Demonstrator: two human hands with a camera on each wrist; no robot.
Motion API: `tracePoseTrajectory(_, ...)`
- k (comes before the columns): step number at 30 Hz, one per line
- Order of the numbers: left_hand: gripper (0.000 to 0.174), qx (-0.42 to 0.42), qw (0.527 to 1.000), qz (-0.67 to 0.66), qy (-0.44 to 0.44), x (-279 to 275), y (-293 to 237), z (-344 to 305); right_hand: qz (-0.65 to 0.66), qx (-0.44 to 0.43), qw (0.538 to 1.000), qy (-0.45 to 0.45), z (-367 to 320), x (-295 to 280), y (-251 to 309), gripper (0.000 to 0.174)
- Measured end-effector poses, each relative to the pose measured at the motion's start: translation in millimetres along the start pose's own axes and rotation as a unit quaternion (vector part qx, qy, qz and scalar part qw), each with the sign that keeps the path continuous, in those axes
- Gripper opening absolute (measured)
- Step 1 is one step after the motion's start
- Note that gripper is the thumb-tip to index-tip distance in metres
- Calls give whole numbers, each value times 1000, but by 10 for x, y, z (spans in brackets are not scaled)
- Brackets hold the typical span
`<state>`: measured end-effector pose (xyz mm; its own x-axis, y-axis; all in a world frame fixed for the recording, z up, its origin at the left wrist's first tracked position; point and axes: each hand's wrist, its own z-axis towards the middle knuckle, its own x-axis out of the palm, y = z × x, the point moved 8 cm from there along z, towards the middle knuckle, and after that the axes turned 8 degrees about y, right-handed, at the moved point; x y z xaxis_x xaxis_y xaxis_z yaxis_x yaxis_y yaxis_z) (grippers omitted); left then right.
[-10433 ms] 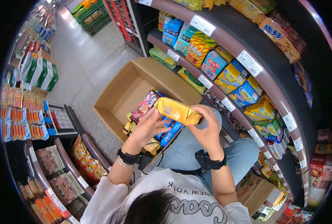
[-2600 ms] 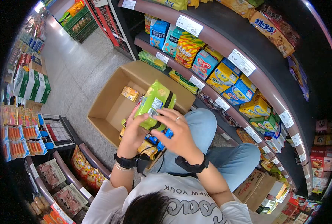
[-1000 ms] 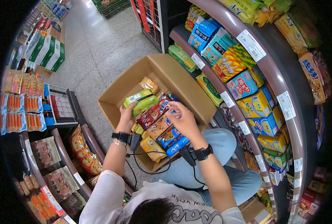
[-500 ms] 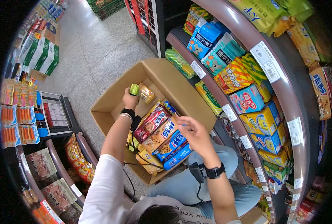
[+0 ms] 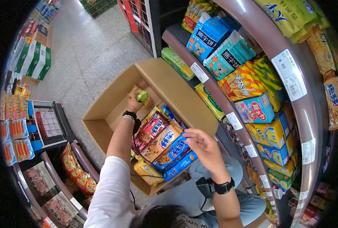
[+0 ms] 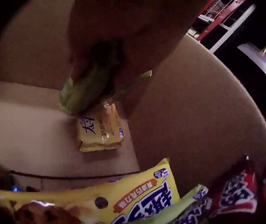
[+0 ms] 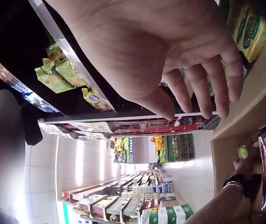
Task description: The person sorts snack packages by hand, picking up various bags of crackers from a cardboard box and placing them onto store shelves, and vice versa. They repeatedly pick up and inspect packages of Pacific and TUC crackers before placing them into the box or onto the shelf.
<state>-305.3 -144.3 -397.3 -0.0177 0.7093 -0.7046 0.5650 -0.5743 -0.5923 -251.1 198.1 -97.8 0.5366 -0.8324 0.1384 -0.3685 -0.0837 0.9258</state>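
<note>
Deep in the far end of the cardboard box (image 5: 176, 95), my left hand (image 5: 133, 104) grips a green biscuit packet (image 5: 141, 96). In the left wrist view the green packet hangs close over a small yellow packet (image 6: 100, 130) lying on the box floor. My right hand (image 5: 205, 150) is held at the box's near right edge with relaxed fingers, nothing in it. Beside it lie a blue cookie packet (image 5: 172, 152), a tan cookie packet (image 5: 162, 142) and a dark red cookie packet (image 5: 149, 131), in a row. The right wrist view shows the bare palm.
Shelves of snack bags and boxes (image 5: 269, 131) curve along the right, with a price tag (image 5: 289, 75) on the rail. At left are lower shelves (image 5: 49, 178) and a wire rack (image 5: 49, 121). A grey floor aisle (image 5: 96, 53) runs beyond the box. A yellow packet (image 5: 148, 171) sits nearest the person.
My left hand has carried the green packet from above the cookie packets to the box's far end, over the yellow packet. My right hand has drawn back a little toward the near right. The view has shifted.
</note>
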Motion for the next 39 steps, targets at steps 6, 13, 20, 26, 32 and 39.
tracePoseTrajectory(6, 65, 29, 977, -159, 138, 192, 149, 88, 20, -6, 999, 25, 149, 58, 13, 27)
tracePoseTrajectory(13, 44, -69, 901, -417, 98, -317, 25, -490, -72, 3, 997, 4, 527, -20, -123, 30)
tracePoseTrajectory(20, 64, -33, 956, 7, -291, -1348, 305, -2629, -395, 148, 906, -44, 1007, -401, -972, 55)
tracePoseTrajectory(26, 68, -142, 941, -289, -103, -435, 1382, -3515, -408, 183, 893, -57, 1043, -566, -1610, 56)
tracePoseTrajectory(32, 47, -239, 947, -205, -61, -271, 2154, -3422, -555, 169, 811, -74, 920, -495, -1293, 36)
tracePoseTrajectory(39, 38, -226, 967, -112, -37, -596, 2131, -3222, -647, 189, 738, -5, 906, -384, -1321, 19)
